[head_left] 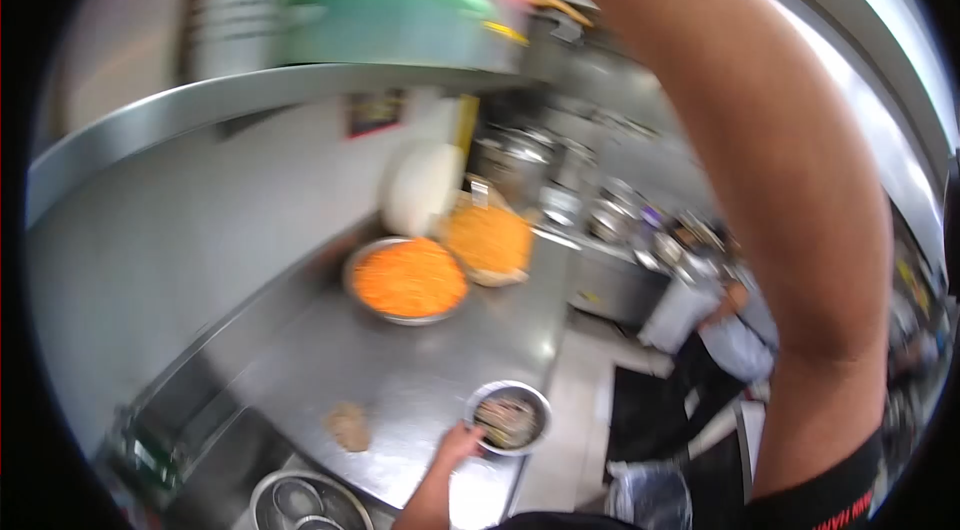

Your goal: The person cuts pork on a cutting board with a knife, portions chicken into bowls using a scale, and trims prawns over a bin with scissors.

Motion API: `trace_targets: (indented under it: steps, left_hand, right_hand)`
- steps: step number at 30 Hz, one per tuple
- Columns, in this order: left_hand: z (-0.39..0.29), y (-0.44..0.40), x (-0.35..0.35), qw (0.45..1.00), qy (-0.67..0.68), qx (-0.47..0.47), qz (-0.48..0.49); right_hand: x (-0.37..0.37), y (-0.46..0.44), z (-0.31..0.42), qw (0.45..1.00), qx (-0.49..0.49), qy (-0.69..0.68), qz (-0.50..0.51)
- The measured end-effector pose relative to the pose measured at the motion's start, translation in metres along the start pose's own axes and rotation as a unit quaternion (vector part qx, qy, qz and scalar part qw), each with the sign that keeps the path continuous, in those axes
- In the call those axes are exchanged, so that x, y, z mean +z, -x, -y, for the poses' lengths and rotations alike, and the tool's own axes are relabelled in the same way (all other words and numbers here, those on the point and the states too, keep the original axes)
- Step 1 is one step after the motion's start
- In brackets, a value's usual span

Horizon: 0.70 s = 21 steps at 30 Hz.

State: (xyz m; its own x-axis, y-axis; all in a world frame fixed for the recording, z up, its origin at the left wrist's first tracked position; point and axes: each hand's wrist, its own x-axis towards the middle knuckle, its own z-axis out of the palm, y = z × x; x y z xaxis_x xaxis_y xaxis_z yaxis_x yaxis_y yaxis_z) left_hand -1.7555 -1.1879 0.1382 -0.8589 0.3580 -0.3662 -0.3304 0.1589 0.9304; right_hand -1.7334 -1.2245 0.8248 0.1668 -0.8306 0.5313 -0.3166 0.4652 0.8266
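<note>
My left hand [459, 444] is closed on the rim of a round metal bowl [543, 422], which sits at the front edge of the steel counter. Inside the bowl are pale, pinkish and greenish pieces that I cannot name. My right forearm [740, 130] is raised across the view toward the overhead shelf, and its hand lies beyond the top edge. Nearest to that arm's far end is a blurred plastic tub with a green lid [395, 15] on the shelf.
On the steel counter [400, 370] stand a bowl of orange shreds [410, 278], a bag of orange-yellow food [488, 242] and a small brown lump [348, 427]. Metal pans [310, 505] are at the lower left. A co-worker [735, 340] stands at the right near cookware.
</note>
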Motion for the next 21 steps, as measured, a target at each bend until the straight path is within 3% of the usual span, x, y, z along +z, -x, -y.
trace_targets:
  steps: [2, 3, 5, 6, 7, 9, 10, 13, 14, 16, 19, 21]
  left_hand:
    - [0.013, -0.022, -0.005, 0.996, -0.004, -0.066, 0.056]
    - [0.01, -0.018, -0.001, 0.998, -0.006, -0.07, -0.002]
    - [0.011, -0.017, -0.007, 0.996, 0.047, -0.067, 0.032]
    - [-0.002, -0.001, 0.0, 1.0, 0.024, -0.009, 0.008]
    - [-0.016, 0.011, 0.009, 0.998, 0.037, -0.043, -0.006]
    - [-0.017, 0.012, 0.014, 1.0, 0.006, -0.01, -0.002]
    - [-0.018, 0.015, 0.023, 1.0, -0.018, 0.014, -0.019]
    - [-0.032, 0.045, 0.069, 0.997, -0.045, 0.061, -0.002]
    - [-0.047, 0.073, 0.103, 0.998, -0.03, 0.055, 0.014]
    - [-0.04, 0.093, 0.167, 0.992, -0.009, 0.059, 0.112]
    - [-0.033, 0.157, 0.281, 0.971, 0.01, 0.019, 0.237]
    - [-0.013, 0.216, 0.368, 0.97, 0.062, 0.006, 0.234]
  right_hand:
    - [-0.043, 0.074, 0.044, 0.998, 0.006, -0.049, 0.026]
    - [-0.067, 0.116, 0.068, 0.995, 0.023, -0.081, 0.055]
    - [-0.111, 0.208, 0.121, 0.972, 0.102, -0.154, 0.142]
    - [-0.137, 0.26, 0.15, 0.955, 0.159, -0.173, 0.179]
    - [-0.163, 0.317, 0.181, 0.906, 0.257, -0.25, 0.225]
    - [-0.231, 0.418, 0.25, 0.763, 0.494, -0.284, 0.305]
    - [-0.275, 0.46, 0.288, 0.668, 0.567, -0.279, 0.392]
    - [-0.421, 0.509, 0.403, 0.492, 0.692, -0.252, 0.465]
    - [-0.465, 0.52, 0.449, 0.478, 0.721, -0.245, 0.438]
    - [-0.55, 0.505, 0.497, 0.316, 0.839, -0.25, 0.365]
    - [-0.654, 0.484, 0.574, 0.257, 0.908, -0.154, 0.294]
    - [-0.716, 0.465, 0.604, 0.22, 0.935, -0.098, 0.261]
